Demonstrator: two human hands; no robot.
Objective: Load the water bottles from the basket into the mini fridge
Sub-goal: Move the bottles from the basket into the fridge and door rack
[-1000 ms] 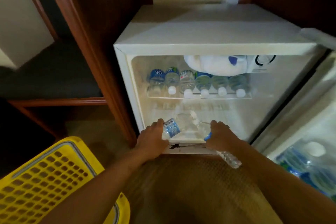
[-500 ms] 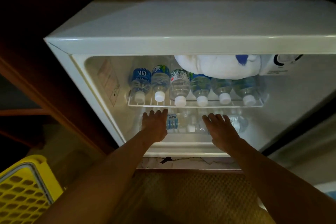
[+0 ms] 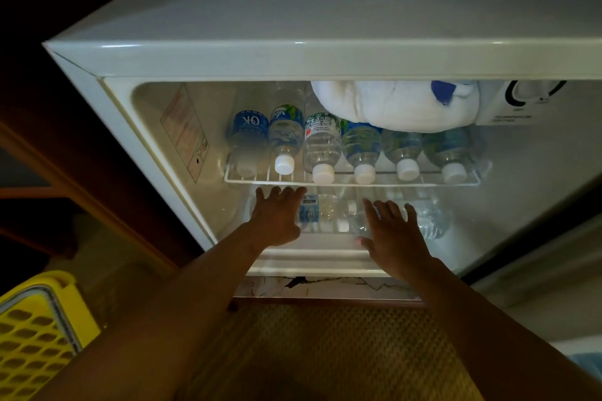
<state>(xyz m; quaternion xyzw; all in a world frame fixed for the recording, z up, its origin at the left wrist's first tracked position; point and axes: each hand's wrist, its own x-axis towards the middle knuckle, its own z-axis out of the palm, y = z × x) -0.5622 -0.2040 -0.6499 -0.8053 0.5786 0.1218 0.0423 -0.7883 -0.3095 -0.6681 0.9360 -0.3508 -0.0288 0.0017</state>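
The white mini fridge [image 3: 325, 58] stands open. On its floor lie two water bottles on their sides: one with a blue label [image 3: 325, 213] and a clear one [image 3: 430, 218] to the right. My left hand [image 3: 277, 215] rests flat, fingers spread, over the labelled bottle's left end. My right hand [image 3: 394, 231] lies flat between the two bottles, partly covering them. Neither hand grips anything. Above, several bottles lie in a row on the wire shelf [image 3: 351, 181], caps toward me. The yellow basket [image 3: 35, 335] shows at the lower left; its inside is hidden.
A white frosted freezer box [image 3: 391, 104] hangs over the shelf, with a thermostat dial [image 3: 534, 94] at the top right. Dark wooden cabinet framing [image 3: 97, 179] stands left of the fridge. A woven mat [image 3: 325, 352] lies in front of it.
A second ago each hand gripped a bottle at the fridge's front edge. Both bottles now lie on the fridge floor and my hands have flattened over them. My view has moved closer.
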